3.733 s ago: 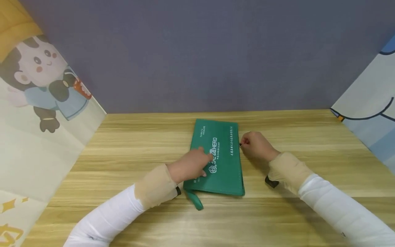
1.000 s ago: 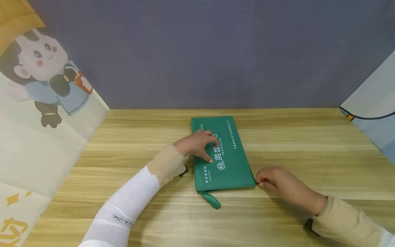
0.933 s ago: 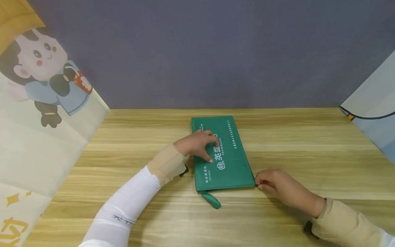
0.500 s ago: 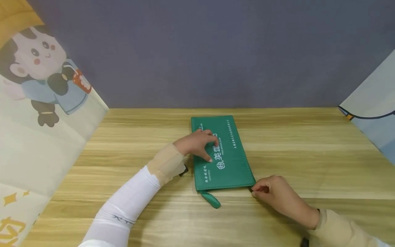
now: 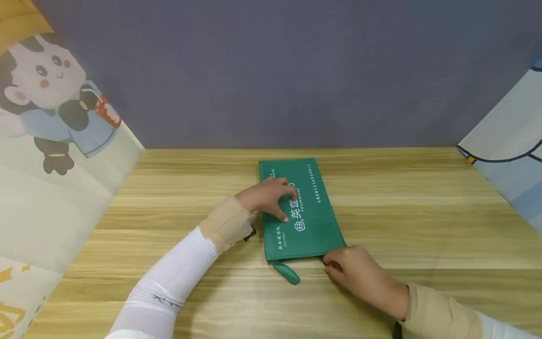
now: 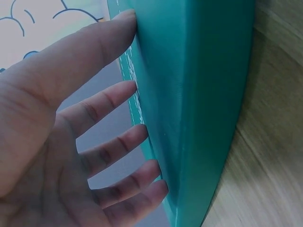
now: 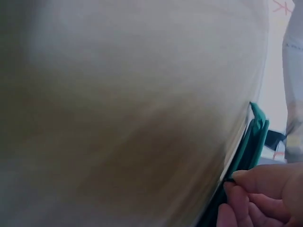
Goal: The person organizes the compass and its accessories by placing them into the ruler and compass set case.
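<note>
A flat green zip pouch [image 5: 318, 225] with white printing lies on the table, its long side running away from me. My left hand [image 5: 267, 195] rests its spread fingertips on the pouch's upper face. In the left wrist view the thumb [image 6: 90, 52] and straight fingers touch the cover above its smooth green side. At the near short edge, by the right corner, my right hand [image 5: 360, 273] pinches a small dark zipper pull [image 7: 230, 180] between thumb and forefinger. A green wrist loop [image 5: 287, 272] sticks out from the near left corner.
The pouch lies on a wood-grain table [image 5: 186, 188]. Behind it rises a grey-blue panel [image 5: 296, 75]. Cartoon-printed panels stand to the left [image 5: 55, 197] and right [image 5: 504, 146].
My right hand has drawn the zipper pull down the pouch's right side, round the near corner and leftward along the near edge. Earlier, the left hand shifted farther up the cover and the pouch turned slightly.
</note>
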Available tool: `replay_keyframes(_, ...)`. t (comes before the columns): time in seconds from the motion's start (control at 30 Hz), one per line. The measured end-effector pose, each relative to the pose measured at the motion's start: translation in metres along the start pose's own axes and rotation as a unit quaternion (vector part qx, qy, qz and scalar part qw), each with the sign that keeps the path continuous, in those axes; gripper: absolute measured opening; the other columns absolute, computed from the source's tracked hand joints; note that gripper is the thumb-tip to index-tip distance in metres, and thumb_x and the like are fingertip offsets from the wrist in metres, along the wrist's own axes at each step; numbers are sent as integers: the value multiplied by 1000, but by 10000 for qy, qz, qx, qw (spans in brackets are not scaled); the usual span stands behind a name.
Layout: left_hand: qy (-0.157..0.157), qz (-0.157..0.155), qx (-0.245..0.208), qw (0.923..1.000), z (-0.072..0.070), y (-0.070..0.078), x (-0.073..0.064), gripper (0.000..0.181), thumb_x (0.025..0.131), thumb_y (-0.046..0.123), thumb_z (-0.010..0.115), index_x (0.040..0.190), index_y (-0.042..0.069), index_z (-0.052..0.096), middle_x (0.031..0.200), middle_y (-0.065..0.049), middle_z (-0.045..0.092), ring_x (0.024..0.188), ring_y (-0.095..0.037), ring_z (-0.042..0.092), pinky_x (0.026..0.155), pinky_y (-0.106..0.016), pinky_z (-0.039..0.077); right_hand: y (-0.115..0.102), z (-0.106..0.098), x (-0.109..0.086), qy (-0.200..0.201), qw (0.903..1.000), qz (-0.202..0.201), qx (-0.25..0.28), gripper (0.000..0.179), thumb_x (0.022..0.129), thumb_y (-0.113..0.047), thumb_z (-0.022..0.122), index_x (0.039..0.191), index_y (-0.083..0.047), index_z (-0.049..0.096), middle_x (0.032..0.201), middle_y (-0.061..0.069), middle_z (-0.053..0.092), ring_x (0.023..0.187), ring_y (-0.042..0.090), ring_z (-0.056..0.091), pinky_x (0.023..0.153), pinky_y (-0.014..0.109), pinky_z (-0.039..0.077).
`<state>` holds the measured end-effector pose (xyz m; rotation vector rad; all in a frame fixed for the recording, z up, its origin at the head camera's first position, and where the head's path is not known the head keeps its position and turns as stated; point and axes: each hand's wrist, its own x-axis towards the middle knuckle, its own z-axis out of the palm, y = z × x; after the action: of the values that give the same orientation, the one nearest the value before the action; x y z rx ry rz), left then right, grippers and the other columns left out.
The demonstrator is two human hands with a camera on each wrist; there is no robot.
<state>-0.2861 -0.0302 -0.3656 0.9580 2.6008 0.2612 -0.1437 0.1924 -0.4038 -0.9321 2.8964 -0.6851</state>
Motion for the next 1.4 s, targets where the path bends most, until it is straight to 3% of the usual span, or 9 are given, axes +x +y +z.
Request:
replay_keyframes(0.4,-13,-1,64,10000,0,-2,0,47,76,35,79,116,24,57,130,-6,45,113,-26,40,96,-37,40,-26,9,24,-374,9986,-376,-58,16,79,-1,69,69,-11,62,64,-6,57,58,0,45,51,21,42)
replay_keyframes(0.77,-15,139,127,9998,-3,-2,-3,47,77,35,78,118,23,56,132,-7,45,121,-28,39,102,-39,36,-50,17,44,-405,9941,-959,-303,11,81,0,67,73,-8,65,70,0,65,65,10,61,55,25,49)
replay_keyframes(1.07,-228,340,133,9991,-4,-3,-6,48,77,31,79,118,22,55,130,-4,43,117,-26,37,99,-38,39,-69,25,53,-338,9912,-1213,-401,21,80,1,64,63,-10,59,60,-2,58,59,9,58,51,25,47)
replay_keyframes(1.23,-310,424,152,9985,-5,-3,-7,47,77,31,78,117,22,55,130,-3,43,112,-23,38,95,-36,41,-73,27,54,-359,9897,-1256,-583,20,80,0,65,64,-10,59,62,-1,59,61,10,59,52,25,48)
replay_keyframes(1.4,-325,389,121,9986,-4,-2,-9,47,77,31,78,117,23,55,131,-3,43,113,-24,37,94,-36,41,-72,24,55,-543,9912,-1170,-285,20,81,0,65,65,-10,60,63,-3,60,63,7,59,54,22,48)
